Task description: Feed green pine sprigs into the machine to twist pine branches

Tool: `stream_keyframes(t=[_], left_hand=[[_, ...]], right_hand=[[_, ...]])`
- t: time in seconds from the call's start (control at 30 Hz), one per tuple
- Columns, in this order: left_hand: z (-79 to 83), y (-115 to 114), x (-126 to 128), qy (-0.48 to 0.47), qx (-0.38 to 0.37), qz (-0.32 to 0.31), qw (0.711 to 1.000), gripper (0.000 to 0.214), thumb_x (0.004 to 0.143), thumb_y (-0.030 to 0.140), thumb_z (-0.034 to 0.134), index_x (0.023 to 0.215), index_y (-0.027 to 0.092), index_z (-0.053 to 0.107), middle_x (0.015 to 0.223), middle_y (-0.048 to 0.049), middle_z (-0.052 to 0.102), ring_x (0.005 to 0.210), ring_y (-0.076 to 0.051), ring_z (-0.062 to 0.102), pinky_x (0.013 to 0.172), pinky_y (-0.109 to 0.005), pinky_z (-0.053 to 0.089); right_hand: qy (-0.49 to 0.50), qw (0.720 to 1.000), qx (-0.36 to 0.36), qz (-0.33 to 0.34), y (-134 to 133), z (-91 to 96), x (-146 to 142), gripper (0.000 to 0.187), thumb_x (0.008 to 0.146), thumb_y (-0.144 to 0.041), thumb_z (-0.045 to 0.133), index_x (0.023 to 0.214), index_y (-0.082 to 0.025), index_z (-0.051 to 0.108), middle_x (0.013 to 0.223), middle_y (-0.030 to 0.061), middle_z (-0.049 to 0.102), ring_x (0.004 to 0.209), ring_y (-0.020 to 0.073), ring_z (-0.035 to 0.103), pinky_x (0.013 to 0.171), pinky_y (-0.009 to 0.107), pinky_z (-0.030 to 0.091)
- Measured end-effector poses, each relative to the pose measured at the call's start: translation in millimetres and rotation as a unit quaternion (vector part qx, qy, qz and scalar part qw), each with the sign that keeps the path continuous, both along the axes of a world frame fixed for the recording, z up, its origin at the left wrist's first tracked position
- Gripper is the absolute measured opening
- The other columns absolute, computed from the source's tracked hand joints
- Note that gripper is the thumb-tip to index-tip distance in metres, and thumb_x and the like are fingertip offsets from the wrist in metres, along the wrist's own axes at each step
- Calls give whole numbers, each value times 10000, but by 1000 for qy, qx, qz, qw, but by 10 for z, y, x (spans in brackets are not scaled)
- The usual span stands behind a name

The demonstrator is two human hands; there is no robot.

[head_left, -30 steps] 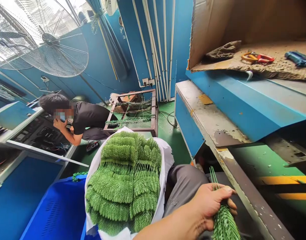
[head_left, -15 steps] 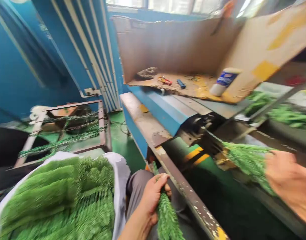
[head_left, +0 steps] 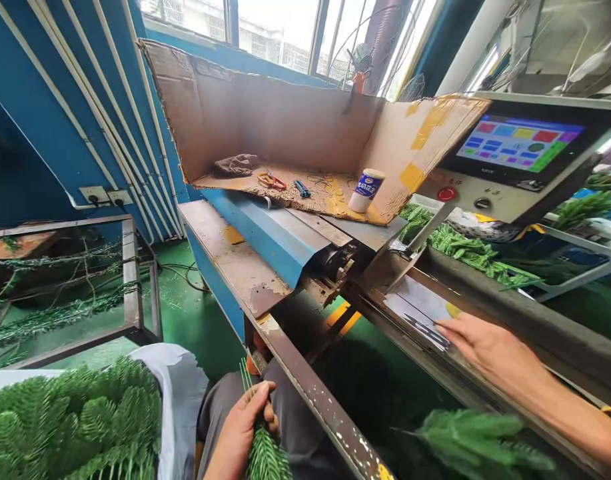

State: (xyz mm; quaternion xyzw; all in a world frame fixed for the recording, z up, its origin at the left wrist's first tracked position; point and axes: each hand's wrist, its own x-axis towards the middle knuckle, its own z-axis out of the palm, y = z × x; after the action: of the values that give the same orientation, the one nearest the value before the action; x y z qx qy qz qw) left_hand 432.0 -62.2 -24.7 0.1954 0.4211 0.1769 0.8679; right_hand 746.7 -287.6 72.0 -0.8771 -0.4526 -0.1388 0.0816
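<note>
My left hand (head_left: pixel 248 420) is closed around a bunch of green artificial pine sprigs (head_left: pixel 270 457), their thin bare stems poking up above the thumb. Reaching over the machine's rail, my right hand (head_left: pixel 478 343) has its fingers together at several dark thin strips (head_left: pixel 425 330) on a pale sheet (head_left: pixel 410 303). What the fingertips pinch, if anything, is too small to make out. Below the right forearm, apart from the hand, is a blurred artificial pine branch (head_left: pixel 480 437) with a wire stem pointing left. Pine sprigs (head_left: pixel 70 420) fill a white-lined container (head_left: pixel 182 387) at lower left.
A blue machine (head_left: pixel 265 233) carries a cut-open cardboard box (head_left: pixel 295 127) with pliers (head_left: pixel 272 181) and a white-blue cup (head_left: pixel 366 191). A control panel (head_left: pixel 515 147) stands at right. The long brown rail (head_left: pixel 325 407) crosses before my knees. A metal frame (head_left: pixel 130 280) stands left.
My right hand has let go of the pine branch, which is now lower, and has moved to the dark strips. My left hand still holds its sprigs. The view has swung right.
</note>
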Motion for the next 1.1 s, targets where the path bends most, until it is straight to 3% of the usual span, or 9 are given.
stream_keyframes(t=[0.07, 0.17, 0.33, 0.53, 0.67, 0.8, 0.93, 1.0, 1.1], left_hand=[[68, 23, 20, -7, 3, 3, 1000, 368, 606, 344, 794, 874, 159, 622, 472, 66, 500, 410, -78, 467, 421, -194, 396], [151, 55, 29, -14, 17, 2, 1000, 332, 650, 344, 765, 886, 161, 621, 479, 67, 496, 417, -72, 460, 429, -190, 395], [66, 82, 2, -11, 13, 6, 1000, 337, 636, 364, 774, 863, 163, 629, 468, 62, 504, 418, -87, 469, 427, -211, 410], [-87, 85, 15, -8, -1, 3, 1000, 353, 615, 390, 783, 845, 164, 638, 449, 64, 503, 398, -89, 471, 411, -213, 400], [-87, 95, 28, -9, -13, 2, 1000, 339, 627, 377, 779, 846, 162, 634, 458, 61, 513, 408, -86, 482, 422, -207, 400], [-123, 97, 11, -11, -21, 1, 1000, 341, 637, 377, 772, 862, 166, 628, 460, 59, 518, 415, -93, 487, 432, -217, 405], [-166, 87, -3, -14, -19, 0, 1000, 320, 650, 382, 761, 842, 162, 627, 458, 57, 517, 413, -91, 479, 433, -217, 405], [-146, 81, 8, -15, -17, 0, 1000, 305, 665, 380, 749, 840, 162, 627, 468, 56, 518, 421, -90, 479, 441, -217, 408], [-46, 72, 52, -19, -16, 7, 1000, 282, 687, 383, 728, 834, 164, 628, 473, 58, 508, 418, -85, 469, 437, -209, 386]], right_hand=[[58, 996, -20, 58, 449, -84, 26, 409, 936, -475, 294, 878, -271, 643, 735, 59, 593, 663, 200, 580, 587, 304, 432], [97, 992, -28, 70, 1053, -149, 80, 319, 913, -356, 366, 874, -226, 655, 738, 50, 593, 703, 197, 581, 656, 293, 444], [120, 992, -5, 43, 1537, -203, 183, 175, 838, -282, 510, 788, -211, 662, 729, 50, 603, 728, 212, 597, 654, 294, 453], [197, 972, 124, 11, 1763, -437, -72, 340, 893, -295, 417, 1185, -179, 548, 1024, 74, 647, 937, 200, 617, 828, 317, 501], [341, 901, 268, 8, 1853, -637, -321, 636, 869, -464, 492, 1401, -160, 321, 1375, 103, 412, 1259, 224, 394, 1067, 395, 335], [413, 866, 281, 22, 1868, -734, -393, 850, 834, -598, 518, 1470, -197, 122, 1484, 76, 191, 1356, 223, 185, 1134, 418, 170], [465, 832, 300, 29, 1850, -749, -362, 855, 851, -630, 465, 1475, -205, 62, 1496, 58, 145, 1366, 193, 140, 1137, 399, 146], [459, 836, 299, 38, 1822, -726, -392, 848, 857, -634, 448, 1475, -203, 60, 1498, 51, 137, 1368, 189, 132, 1138, 397, 140], [384, 873, 299, 13, 1718, -642, -630, 824, 856, -639, 447, 1474, -214, 104, 1498, 44, 149, 1373, 207, 116, 1142, 414, 118]])
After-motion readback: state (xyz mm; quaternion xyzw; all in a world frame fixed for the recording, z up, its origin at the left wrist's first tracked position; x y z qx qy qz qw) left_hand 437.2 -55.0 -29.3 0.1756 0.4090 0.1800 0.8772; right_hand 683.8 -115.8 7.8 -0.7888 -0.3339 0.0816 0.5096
